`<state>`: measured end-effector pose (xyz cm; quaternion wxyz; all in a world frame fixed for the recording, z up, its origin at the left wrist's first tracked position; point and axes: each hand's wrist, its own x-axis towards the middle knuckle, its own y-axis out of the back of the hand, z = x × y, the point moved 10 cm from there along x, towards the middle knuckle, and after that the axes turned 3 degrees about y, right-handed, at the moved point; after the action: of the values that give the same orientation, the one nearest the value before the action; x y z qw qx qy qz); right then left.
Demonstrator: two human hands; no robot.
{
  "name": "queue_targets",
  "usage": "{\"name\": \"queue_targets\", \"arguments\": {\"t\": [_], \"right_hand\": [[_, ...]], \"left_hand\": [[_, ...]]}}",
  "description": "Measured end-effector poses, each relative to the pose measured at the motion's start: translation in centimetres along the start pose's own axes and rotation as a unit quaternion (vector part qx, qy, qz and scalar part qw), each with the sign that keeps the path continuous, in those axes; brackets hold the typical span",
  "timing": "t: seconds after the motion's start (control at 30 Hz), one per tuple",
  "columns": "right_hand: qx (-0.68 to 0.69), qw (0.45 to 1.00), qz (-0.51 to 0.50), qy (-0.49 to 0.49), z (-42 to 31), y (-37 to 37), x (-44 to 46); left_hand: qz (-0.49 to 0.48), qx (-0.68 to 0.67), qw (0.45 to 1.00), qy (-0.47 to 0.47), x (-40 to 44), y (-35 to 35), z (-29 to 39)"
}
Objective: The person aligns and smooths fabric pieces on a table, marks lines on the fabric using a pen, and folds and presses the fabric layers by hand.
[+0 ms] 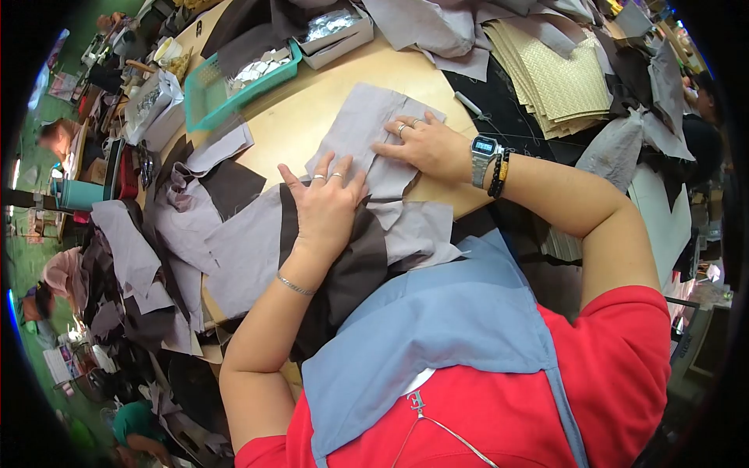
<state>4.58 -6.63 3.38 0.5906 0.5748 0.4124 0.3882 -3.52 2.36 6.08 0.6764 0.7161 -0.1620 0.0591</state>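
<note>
My left hand (321, 207) lies on a pale grey piece of cloth (360, 109), its fingers spread and pointing away from me. From the right, my right hand (427, 147) rests on the same cloth, fingers stretched flat across a folded edge or seam. Neither hand grips anything that I can see. Dark brown cloth (355, 261) hangs beneath my left wrist, and more light grey cloth (246, 253) spreads out to its left. Another crumpled light piece (421, 232) lies just in front of my blue apron (421, 312).
A green plastic basket (199, 101) with small white pieces and a white box (343, 43) stand on the wooden table (312, 101). Woven straw-coloured sheets (558, 74) are stacked at the upper right, near a white pen-like tool (468, 103). Cloth is heaped at left.
</note>
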Motion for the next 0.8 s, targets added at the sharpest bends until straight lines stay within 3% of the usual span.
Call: {"name": "queue_targets", "arguments": {"t": [0.1,0.3,0.5,0.8], "right_hand": [[-0.003,0.999,0.024,0.025,-0.7,0.5,0.2],[0.029,0.999,-0.042,0.005,-1.3,0.3,0.5],[0.017,0.996,0.056,0.075,-2.5,0.8,0.1],[0.074,0.996,0.006,0.049,-3.0,1.2,-0.4]], "left_hand": [[-0.004,0.002,1.0,-0.002,-0.6,0.4,0.0],[0.009,-0.03,0.999,0.008,-1.0,0.8,-0.7],[0.021,-0.046,0.999,0.003,-1.3,1.1,-0.5],[-0.004,-0.033,0.999,0.039,-1.8,0.5,-0.9]]}}
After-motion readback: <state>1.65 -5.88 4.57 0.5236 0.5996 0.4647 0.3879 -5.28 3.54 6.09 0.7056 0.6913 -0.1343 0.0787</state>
